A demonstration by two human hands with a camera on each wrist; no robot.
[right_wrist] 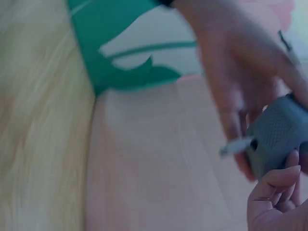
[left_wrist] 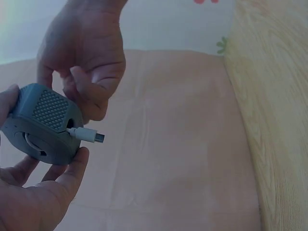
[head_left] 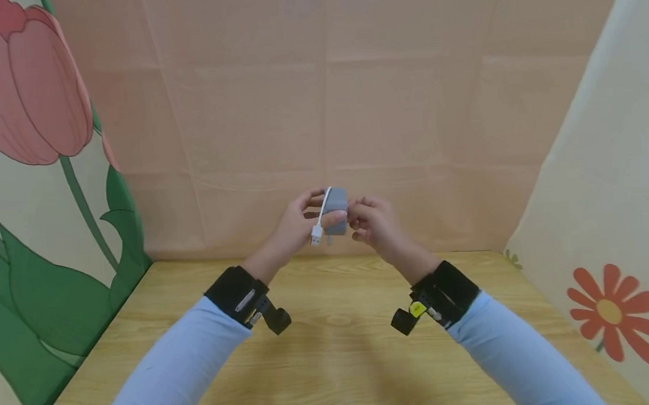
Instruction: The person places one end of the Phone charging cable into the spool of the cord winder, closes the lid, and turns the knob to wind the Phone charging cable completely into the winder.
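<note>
Gripping grey charger (head_left: pixel 337 217), left hand (head_left: pixel 292 230), right hand (head_left: pixel 374 224) pinching, white cable (head_left: pixel 321 218) dangling, wooden table (head_left: pixel 335 352) below

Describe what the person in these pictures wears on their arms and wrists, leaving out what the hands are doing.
Both arms are in light blue long sleeves. Each wrist has a black band: the left one bears a small silver plate and a black camera knob, the right one a yellow tag and a matching black knob. The hands are bare.

Under my raised arms the tabletop (head_left: pixel 335 352) lies open. The pink backdrop (head_left: pixel 324 121) closes the far side, and painted panels (head_left: pixel 34 248) wall both flanks.
</note>
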